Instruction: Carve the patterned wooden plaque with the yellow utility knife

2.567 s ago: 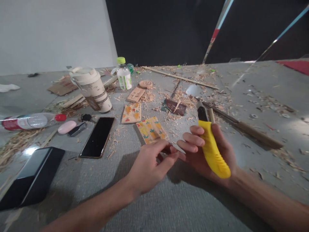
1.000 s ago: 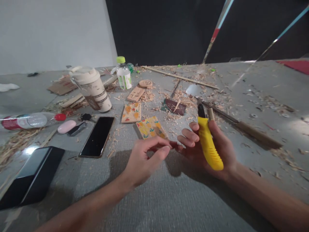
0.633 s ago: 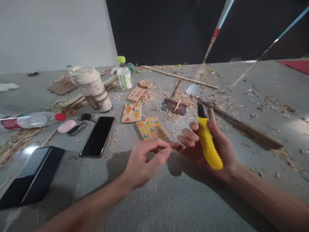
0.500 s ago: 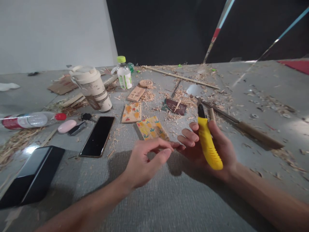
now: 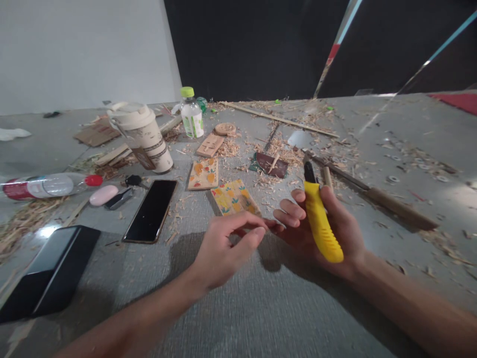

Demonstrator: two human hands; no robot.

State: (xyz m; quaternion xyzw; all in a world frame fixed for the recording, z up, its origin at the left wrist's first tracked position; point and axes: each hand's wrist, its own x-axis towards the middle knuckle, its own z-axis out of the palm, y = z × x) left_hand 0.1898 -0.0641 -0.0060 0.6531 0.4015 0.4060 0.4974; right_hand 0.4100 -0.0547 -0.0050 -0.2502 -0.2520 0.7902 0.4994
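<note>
In my right hand rests a yellow-handled utility knife, its dark front end pointing away from me. A thin wooden stick shows just beyond the thumb of that hand; whether it is gripped is unclear. My left hand is bent into a pinch, fingertips meeting the little finger of my right hand. Anything between those fingertips is too small to make out. Just beyond my left hand lies a wooden tile with painted yellow fruit, and behind it a second tile with orange fruit.
On the left are a phone, a travel cup, a lying bottle and a black box. A green-capped bottle stands behind. Wood shavings surround a maroon pouch. A long wooden-handled tool lies right.
Both hands stay almost in place, with only a very slight shift of the right hand and the knife to the left.
</note>
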